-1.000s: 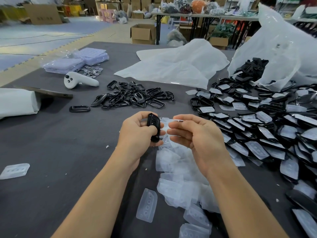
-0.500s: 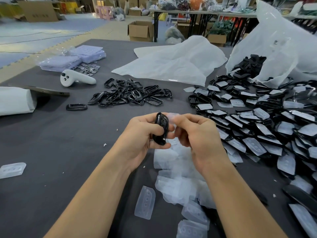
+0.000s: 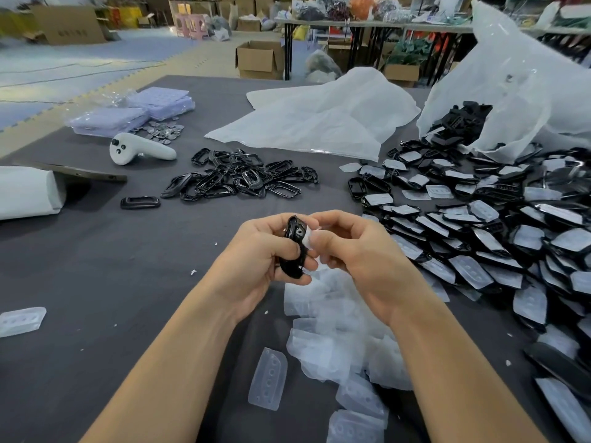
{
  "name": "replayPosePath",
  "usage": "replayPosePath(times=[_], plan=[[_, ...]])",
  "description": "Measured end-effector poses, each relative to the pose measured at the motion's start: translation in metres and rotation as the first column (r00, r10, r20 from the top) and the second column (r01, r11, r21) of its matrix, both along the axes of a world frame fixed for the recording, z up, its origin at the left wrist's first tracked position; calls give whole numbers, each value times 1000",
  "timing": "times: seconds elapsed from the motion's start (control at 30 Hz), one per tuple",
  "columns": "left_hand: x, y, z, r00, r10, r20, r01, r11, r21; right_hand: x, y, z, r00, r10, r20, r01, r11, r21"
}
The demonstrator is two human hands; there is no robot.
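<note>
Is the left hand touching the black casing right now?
Touching. The head view shows the left hand gripping the black casing, thumb and fingers curled round it, no gap; the right hand pinches a clear insert beside it.

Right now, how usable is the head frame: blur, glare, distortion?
Head view: the black shell in the left hand is sharp, light soft, shadows faint. Head view: the clear insert pinched by the right hand is low-contrast. Head view: background boxes smeared, table edges bowed by the wide lens, white bag nearly blown out.
</note>
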State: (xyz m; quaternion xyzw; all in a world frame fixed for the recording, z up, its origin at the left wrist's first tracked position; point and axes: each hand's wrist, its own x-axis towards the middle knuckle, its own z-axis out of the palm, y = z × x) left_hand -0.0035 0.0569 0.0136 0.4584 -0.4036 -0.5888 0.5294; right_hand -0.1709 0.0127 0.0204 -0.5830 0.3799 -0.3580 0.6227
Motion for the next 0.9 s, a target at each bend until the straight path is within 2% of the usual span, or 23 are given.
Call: replayPosePath(times=[0.13, 0.33, 0.53, 0.77, 0.9], plan=[[-7, -3, -3, 988, 113, 108, -114, 994, 2, -1, -4, -6, 988, -102, -119, 87, 989, -120], [-9, -7, -7, 959, 247, 138, -253, 967, 30, 5, -4, -10, 946, -277, -165, 238, 945, -222], [-11, -8, -8, 947, 294, 128, -298, 955, 10, 13, 2, -10, 952, -267, -151, 230, 947, -223], [-15, -9, -11, 948, 278, 156, -274, 961, -45, 16, 3, -10, 957, -286, -39, 275, 944, -183], [-16, -7, -9, 962, 241, 125, -236, 970, -53, 16, 1, -11, 958, -285, 32, 287, 955, -77]])
